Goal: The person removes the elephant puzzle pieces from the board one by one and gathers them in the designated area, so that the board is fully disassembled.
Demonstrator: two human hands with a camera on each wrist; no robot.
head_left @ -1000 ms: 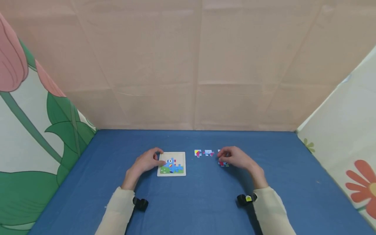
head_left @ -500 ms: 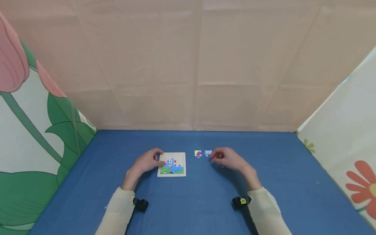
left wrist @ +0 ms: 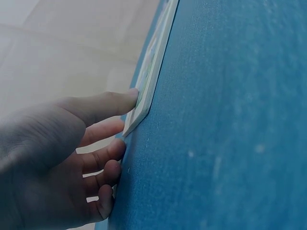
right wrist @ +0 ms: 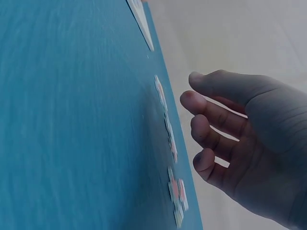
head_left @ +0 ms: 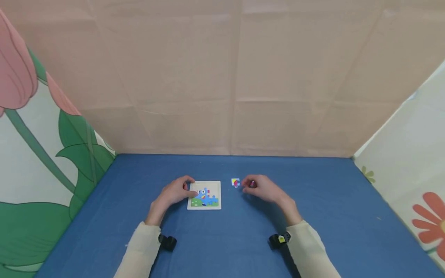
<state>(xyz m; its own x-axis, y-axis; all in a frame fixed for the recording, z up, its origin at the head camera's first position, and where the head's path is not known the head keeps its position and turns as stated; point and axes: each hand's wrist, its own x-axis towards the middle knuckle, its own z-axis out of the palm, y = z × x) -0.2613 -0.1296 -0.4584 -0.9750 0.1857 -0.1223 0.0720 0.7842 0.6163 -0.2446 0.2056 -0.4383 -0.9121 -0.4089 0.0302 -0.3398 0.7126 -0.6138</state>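
A jigsaw puzzle tray [head_left: 213, 185] with a pale wooden border lies on the blue tabletop, partly filled with blue and green pieces. My left hand [head_left: 174, 191] holds its left side, thumb on top and fingers along the edge; in the left wrist view the thumb [left wrist: 112, 105] lies over the tray's corner. To the right of the tray is a loose puzzle piece [head_left: 235, 182] in yellow and red. My right hand [head_left: 262, 188] hovers just right of that piece, fingers loosely bent and holding nothing. Further loose pieces [right wrist: 176, 191], hidden from the head view, lie on the table below it.
A blue cloth [head_left: 222, 243] covers the table. Behind it rises a beige sheet [head_left: 222, 96]. Flower-patterned panels stand at the left [head_left: 31, 185] and right [head_left: 410, 170]. Both wrists carry small black cameras.
My right hand has moved left over the loose pieces, hiding more of them from the head view. My left hand stays on the tray.
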